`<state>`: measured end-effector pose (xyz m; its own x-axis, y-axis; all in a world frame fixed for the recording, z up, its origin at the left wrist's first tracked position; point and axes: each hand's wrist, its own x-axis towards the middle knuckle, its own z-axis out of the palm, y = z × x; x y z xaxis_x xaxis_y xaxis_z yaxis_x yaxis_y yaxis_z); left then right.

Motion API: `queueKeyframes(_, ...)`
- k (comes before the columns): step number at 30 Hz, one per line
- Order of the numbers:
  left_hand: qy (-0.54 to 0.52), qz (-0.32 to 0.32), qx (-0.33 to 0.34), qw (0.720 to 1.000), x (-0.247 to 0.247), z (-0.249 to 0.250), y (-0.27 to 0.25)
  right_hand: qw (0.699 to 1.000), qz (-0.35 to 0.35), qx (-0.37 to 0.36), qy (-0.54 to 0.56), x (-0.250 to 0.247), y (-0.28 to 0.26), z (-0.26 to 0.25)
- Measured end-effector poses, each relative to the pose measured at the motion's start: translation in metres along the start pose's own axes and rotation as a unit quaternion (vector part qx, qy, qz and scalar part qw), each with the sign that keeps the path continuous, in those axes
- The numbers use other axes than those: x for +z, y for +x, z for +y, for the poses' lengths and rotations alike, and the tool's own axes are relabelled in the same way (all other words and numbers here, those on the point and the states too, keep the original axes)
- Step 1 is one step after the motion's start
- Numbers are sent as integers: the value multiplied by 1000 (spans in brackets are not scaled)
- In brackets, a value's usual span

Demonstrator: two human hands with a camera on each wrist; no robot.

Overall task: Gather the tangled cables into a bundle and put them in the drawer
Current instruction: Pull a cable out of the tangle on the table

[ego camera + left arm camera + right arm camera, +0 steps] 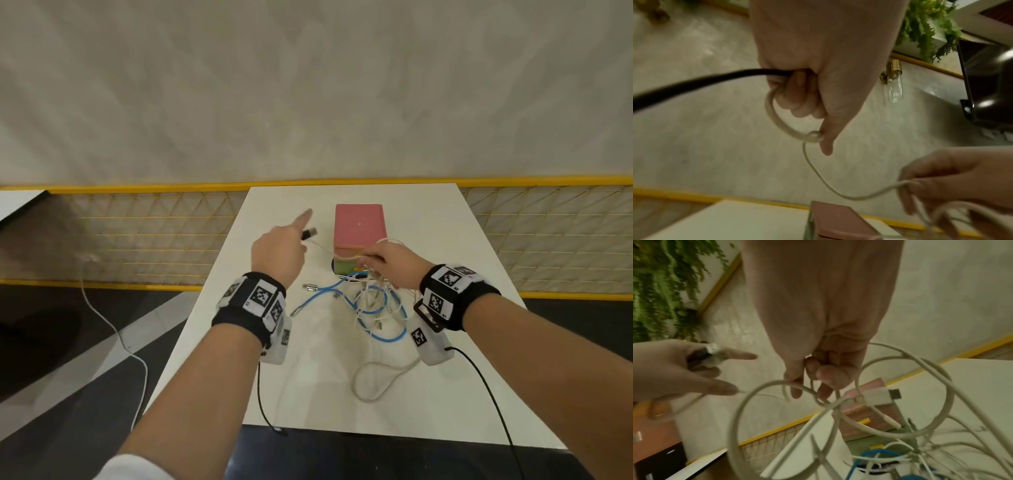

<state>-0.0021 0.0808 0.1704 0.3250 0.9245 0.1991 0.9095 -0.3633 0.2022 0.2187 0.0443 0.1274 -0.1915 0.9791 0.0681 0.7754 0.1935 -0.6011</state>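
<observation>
- Left hand [279, 251]: grip closed on a white cable [774, 116] end, forefinger extended.
- Right hand [394, 265]: grip clutching tangled cables [371, 305], worktop [445, 240] centre.
- Drawer box [359, 228]: 12 o'clock of the tangle.

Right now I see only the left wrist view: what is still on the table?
Observer: A blue cable lies looped on the table, tangled with white cables.
Operator: What does the right hand hold?
Observer: The right hand grips several white loops; one ends in a white plug.
Operator: And my left cable's end?
Observer: A black plug with a metal tip sticks out of the left hand.
</observation>
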Motion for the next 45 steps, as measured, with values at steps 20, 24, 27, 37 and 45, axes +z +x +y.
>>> queueKeyframes(20, -242, 104, -19, 965, 10, 14, 9, 999, -13, 19, 38, -6, 2, -5)
queueKeyframes(24, -160, -65, 80, 982, 25, 37, 2, 1000, -10, -8, -3, -8, 9, -21)
queueKeyframes(27, -168, -58, 63, 982, 27, 37, 4, 997, 21, -10, -67, -11, 10, -17)
queueKeyframes(37, -299, 120, -33, 946, 17, 10, 12, 988, -18, 81, -134, -8, -6, 30)
queueKeyframes(45, -314, 100, 11, 944, 10, 12, 19, 985, 110, 22, -135, 8, 5, 23)
